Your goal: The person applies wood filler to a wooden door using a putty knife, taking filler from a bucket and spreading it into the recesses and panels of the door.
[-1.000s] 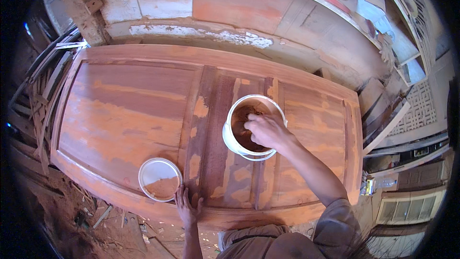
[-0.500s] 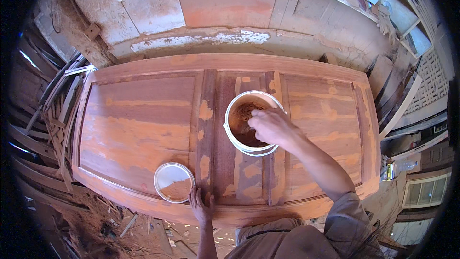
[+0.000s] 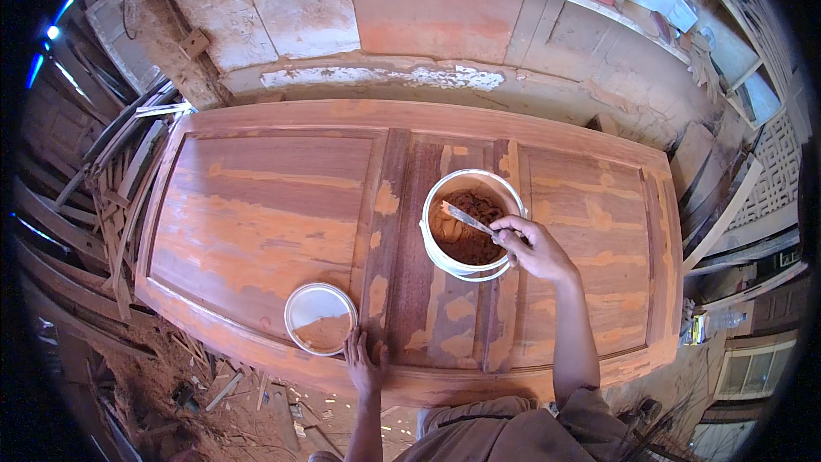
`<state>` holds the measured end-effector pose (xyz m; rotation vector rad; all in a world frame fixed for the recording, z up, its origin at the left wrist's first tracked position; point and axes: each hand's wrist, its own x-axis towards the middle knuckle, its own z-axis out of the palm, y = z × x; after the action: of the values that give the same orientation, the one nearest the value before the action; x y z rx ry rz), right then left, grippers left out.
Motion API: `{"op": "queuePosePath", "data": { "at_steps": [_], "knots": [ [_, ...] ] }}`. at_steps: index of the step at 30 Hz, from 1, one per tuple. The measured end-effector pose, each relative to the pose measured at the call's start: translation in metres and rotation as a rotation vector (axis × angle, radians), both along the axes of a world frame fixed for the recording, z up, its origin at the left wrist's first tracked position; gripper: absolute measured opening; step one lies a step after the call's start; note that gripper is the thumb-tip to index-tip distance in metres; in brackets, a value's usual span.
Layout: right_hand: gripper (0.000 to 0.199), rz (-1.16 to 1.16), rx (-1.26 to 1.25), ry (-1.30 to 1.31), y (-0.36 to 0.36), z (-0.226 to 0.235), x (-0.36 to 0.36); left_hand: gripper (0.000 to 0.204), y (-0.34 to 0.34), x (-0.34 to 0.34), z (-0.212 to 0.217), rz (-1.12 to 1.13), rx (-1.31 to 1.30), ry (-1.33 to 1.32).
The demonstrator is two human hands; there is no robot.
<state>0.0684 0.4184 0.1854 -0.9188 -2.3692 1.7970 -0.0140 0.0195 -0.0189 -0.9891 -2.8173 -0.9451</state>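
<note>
In my right hand (image 3: 532,244) is a slim silvery metal tool (image 3: 472,221), pinched near its end. It points left and away over the white bucket (image 3: 430,239), with a bit of orange powder on its tip. Loose reddish-brown powder (image 3: 470,205) lies inside the bucket, which stands on the wooden panel door (image 3: 564,139). My left hand (image 3: 365,364) rests on the door's near edge, fingers stretched out. Its fingertips are at the rim of a round, shallow white lid (image 3: 304,295) that holds some orange powder.
Orange patches of filler mark the door's panels and rails. Scrap wood (image 3: 128,197) is piled at the left, and boards (image 3: 723,214) lean at the right. A cluttered shelf (image 3: 590,2) runs along the back wall. Shavings and offcuts litter the floor (image 3: 248,393).
My right hand has come up out of the bucket toward its right rim, bringing the metal tool into sight. My left hand stays beside the lid. The whole view has shifted slightly.
</note>
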Motion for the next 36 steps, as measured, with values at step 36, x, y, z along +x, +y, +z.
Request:
{"op": "queuePosePath", "data": {
  "at_steps": [36],
  "knots": [
    [0.030,-0.171,0.203,0.225,-0.026,-0.014,0.019,0.056,0.013,0.002,0.002,0.028,-0.096,-0.052]
  ]
}}
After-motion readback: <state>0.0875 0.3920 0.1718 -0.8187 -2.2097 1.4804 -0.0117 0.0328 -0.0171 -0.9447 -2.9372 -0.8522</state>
